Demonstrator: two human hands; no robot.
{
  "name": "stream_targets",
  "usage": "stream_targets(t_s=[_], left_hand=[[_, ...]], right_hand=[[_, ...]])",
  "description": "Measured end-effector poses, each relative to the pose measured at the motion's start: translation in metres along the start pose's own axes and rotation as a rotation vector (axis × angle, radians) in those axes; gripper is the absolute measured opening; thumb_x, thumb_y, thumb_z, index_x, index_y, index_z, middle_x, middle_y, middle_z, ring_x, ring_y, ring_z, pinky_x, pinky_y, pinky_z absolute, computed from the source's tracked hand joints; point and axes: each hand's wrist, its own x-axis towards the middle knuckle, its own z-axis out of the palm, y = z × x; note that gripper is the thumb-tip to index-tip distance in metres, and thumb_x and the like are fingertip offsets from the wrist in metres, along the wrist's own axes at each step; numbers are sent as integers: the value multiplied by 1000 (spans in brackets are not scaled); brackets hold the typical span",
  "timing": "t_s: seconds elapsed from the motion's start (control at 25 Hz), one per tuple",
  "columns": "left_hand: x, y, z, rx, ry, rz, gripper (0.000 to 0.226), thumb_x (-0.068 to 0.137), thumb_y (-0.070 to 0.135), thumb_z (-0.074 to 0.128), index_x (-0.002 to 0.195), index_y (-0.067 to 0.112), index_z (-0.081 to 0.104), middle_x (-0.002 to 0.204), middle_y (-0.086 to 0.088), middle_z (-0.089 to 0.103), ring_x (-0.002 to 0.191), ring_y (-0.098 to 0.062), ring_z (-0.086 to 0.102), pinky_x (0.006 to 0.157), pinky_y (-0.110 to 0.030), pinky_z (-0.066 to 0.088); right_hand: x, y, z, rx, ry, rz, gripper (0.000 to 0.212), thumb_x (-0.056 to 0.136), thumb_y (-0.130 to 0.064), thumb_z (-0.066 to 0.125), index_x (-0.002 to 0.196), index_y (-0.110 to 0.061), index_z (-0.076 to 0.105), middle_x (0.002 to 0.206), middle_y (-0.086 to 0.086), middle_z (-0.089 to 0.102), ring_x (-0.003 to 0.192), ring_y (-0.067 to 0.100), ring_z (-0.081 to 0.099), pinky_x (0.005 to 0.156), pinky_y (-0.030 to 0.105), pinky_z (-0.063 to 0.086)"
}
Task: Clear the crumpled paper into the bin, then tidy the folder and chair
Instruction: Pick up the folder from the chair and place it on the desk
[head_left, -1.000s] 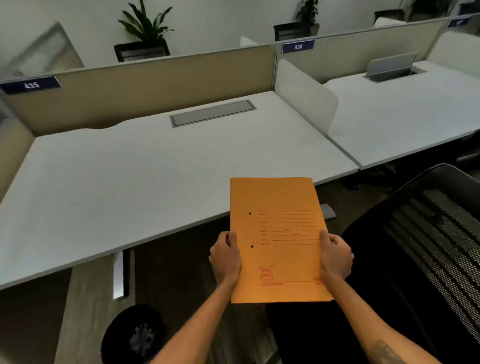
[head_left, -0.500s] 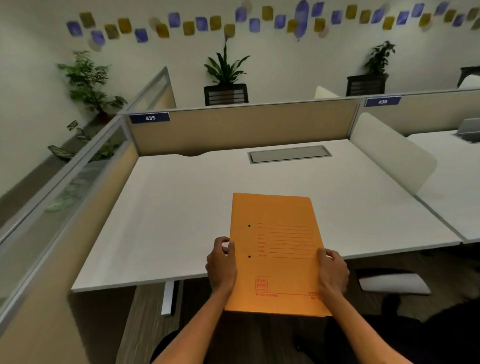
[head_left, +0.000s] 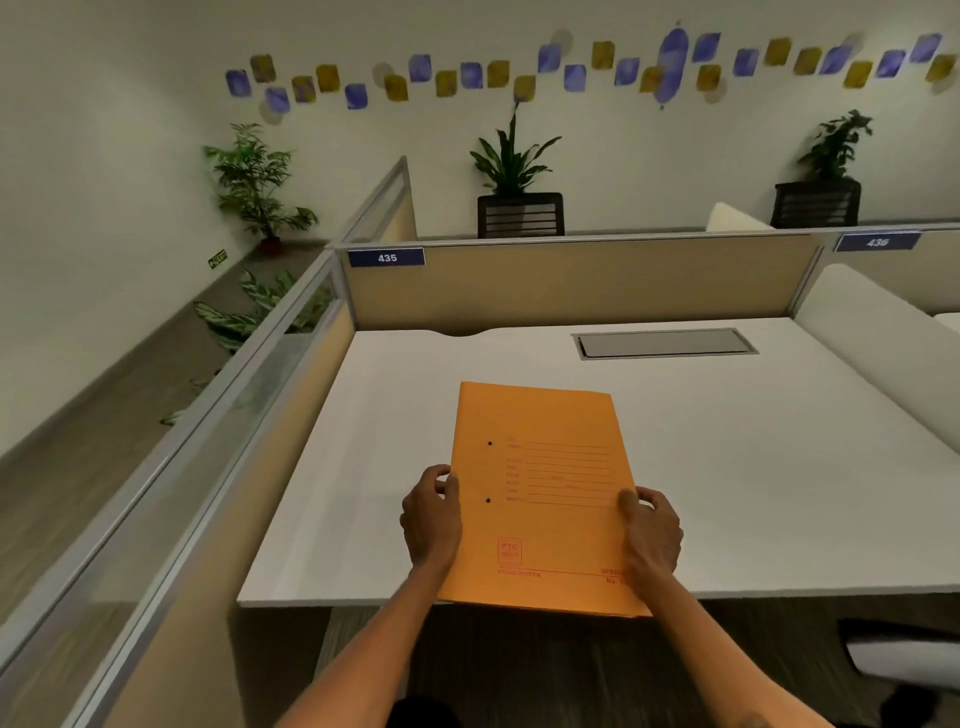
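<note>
An orange folder (head_left: 540, 467) with red print and two punched holes is held flat over the front part of the white desk (head_left: 753, 483). My left hand (head_left: 430, 519) grips its left edge and my right hand (head_left: 652, 535) grips its right edge. The folder's near end hangs past the desk's front edge. No crumpled paper is in sight. A dark round shape (head_left: 423, 713) at the bottom edge may be the bin. Only a white and black piece (head_left: 904, 662) at the lower right shows, perhaps part of the chair.
Beige partitions (head_left: 571, 283) with a sign reading 435 close the desk at the back and left. A grey cable flap (head_left: 662, 343) sits in the desk's far part. A white divider (head_left: 883, 353) bounds the right side. Potted plants stand behind the partitions.
The view has swung left and up, away from the black chair and the floor bin. Both hands have carried the folder forward, from in front of the desk edge to over the desktop.
</note>
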Motion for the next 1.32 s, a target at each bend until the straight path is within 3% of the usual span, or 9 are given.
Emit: stream_targets(t_s=[0.24,0.48,0.8,0.96,1.08,1.32], left_hand=[[52,-17,-27,-2,30,-46,24,102,25,50,113,15,68,114,-8,70,98,-25,66,87,-37,52],[96,-32,-45,19,78,-79,24,101,20,51,106,10,72,109,-10,71,88,-20,62,88,-40,52],[172,-41,-54,59,178,-119,25,101,12,50,112,7,71,113,-11,70,100,-30,65,89,-37,48],[237,-55,-41,59,230,-194,23,100,9,49,94,14,71,102,-7,71,89,-27,61,80,-37,46],[288,-59,-29,27,271,-221,22,98,7,52,92,14,71,98,-9,70,90,-29,63,87,-43,51],[396,-86,0,21,316,-299,23,98,10,54,111,12,73,113,-8,69,105,-32,63,92,-44,51]], right_hand=[[2,-30,63,10,-43,-10,38,100,-34,53,132,-15,58,131,13,62,114,35,60,95,52,47],[5,-53,109,32,-89,-10,36,100,-29,53,133,-13,58,133,13,61,115,35,59,96,50,46],[33,-79,197,36,-183,-45,39,101,-31,50,136,-17,57,133,12,62,115,35,60,97,54,46],[68,-100,256,17,-232,-51,39,100,-30,51,136,-16,57,133,13,62,115,35,60,99,54,46],[99,-116,300,8,-244,-53,39,100,-28,51,136,-15,57,134,12,62,118,35,59,100,53,45],[158,-131,395,-5,-262,-48,40,102,-31,49,138,-14,55,135,14,61,119,36,59,103,58,46]])
